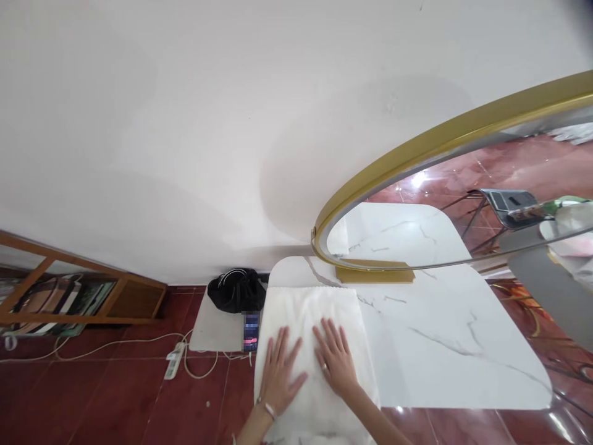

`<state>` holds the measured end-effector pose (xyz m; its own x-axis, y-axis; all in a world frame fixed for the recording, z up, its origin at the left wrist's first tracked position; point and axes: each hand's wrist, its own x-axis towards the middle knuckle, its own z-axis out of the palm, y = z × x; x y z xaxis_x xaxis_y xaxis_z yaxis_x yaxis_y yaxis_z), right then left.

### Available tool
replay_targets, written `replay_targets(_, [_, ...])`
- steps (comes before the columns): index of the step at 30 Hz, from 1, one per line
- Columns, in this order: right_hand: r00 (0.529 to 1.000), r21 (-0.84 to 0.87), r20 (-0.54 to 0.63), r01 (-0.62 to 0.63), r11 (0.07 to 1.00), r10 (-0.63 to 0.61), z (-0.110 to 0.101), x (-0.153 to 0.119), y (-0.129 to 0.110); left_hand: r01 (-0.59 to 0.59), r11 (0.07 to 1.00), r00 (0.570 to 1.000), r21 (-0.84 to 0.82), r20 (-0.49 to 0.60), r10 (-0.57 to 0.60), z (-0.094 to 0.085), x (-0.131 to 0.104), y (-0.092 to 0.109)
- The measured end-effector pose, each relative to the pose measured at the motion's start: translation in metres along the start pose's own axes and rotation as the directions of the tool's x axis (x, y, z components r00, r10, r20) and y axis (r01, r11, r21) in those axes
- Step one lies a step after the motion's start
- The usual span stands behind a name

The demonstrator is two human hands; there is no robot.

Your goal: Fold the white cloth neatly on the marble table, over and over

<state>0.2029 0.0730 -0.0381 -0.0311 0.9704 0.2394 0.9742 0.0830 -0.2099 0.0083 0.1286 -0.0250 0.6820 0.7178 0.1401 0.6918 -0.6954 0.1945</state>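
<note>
A white cloth, perhaps a towel [319, 395], lies spread over the left end of a white marble-patterned table [445, 352]. Flat on its left half rests my left hand [278, 374], fingers spread, with a bracelet at the wrist. My right hand [334, 358], wearing a ring, also lies on the cloth with its fingers apart. Neither hand grips anything. Slight wrinkles show in the cloth beyond the fingertips, and its near edge runs toward the bottom of the view.
A gold-framed mirror [435, 139] stands on a gold base [375, 274] at the table's back. To the left, a low white surface [215, 330] bears a black bag [237, 290] and a phone [251, 330]. A power strip [174, 360] with cables lies on the red tiles beside a wooden shelf [134, 296].
</note>
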Motion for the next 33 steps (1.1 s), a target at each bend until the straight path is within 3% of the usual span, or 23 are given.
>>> replay_targets(3, [0.994,-0.011,0.101,0.041,0.999,-0.04,-0.018,-0.045,-0.005,-0.019,0.999,1.0,0.043,0.004,0.019,-0.005,-0.028,0.02])
replay_targets(6, [0.989,0.003,0.138,0.055,0.998,-0.055,-0.022,-0.057,-0.007,-0.015,0.998,1.0,0.058,-0.008,0.015,-0.005,-0.025,0.02])
replay_targets(9, [0.985,0.022,0.164,0.052,0.998,-0.054,-0.018,-0.038,-0.001,-0.028,0.999,1.0,0.045,-0.012,0.028,-0.003,-0.008,0.01])
replay_targets(14, [0.984,0.028,0.161,0.073,0.997,-0.076,-0.013,0.019,0.028,0.01,1.0,1.0,0.013,-0.016,-0.01,0.003,0.04,-0.008])
replay_targets(19, [0.999,-0.014,0.051,-0.007,1.0,0.008,-0.003,0.065,0.057,0.022,1.0,1.0,-0.014,-0.012,-0.022,0.01,0.103,-0.021])
replay_targets(22, [0.996,-0.035,-0.01,-0.087,0.996,0.087,0.004,0.075,0.063,0.019,1.0,0.999,-0.017,-0.027,-0.02,0.014,0.123,-0.024])
replay_targets(27, [0.991,-0.058,-0.029,-0.128,0.99,0.127,0.01,0.072,0.059,0.002,1.0,0.996,0.005,-0.088,-0.002,0.02,0.12,-0.027])
replay_targets(33, [0.998,-0.01,-0.028,-0.064,0.998,0.064,0.006,0.06,0.045,0.031,0.998,0.99,0.052,-0.14,-0.023,0.025,0.086,-0.029])
